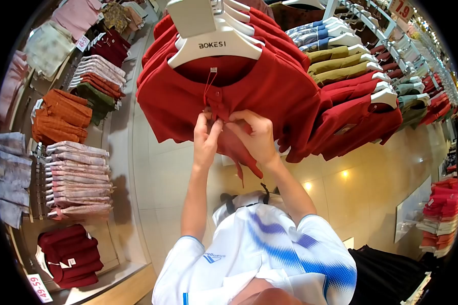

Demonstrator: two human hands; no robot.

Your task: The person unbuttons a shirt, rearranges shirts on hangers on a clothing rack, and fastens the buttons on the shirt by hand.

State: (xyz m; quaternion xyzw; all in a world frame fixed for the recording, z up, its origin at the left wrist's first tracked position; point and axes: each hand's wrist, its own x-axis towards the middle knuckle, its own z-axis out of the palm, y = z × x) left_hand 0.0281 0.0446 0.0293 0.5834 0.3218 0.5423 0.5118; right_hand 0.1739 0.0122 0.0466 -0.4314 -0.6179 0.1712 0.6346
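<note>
In front of me a red blouse [269,96] hangs on a white hanger [213,49] printed BOKESI. Its front placket [218,96] has buttons near the neckline, and a red cord runs down from the small neck label [213,70]. My left hand [206,133] pinches the placket below the collar. My right hand [253,131] pinches the same strip just beside it, the fingertips of both hands close together. What exactly lies between the fingertips is partly hidden. Below my hands the blouse's lower front hangs down in a narrow point.
Several more red garments hang right behind the blouse. To the right, a rail holds olive shirts [336,63] and red tops [356,117]. On the left, wall racks carry orange [63,116] and pink patterned clothes [79,178]. A black garment [387,274] is at the lower right.
</note>
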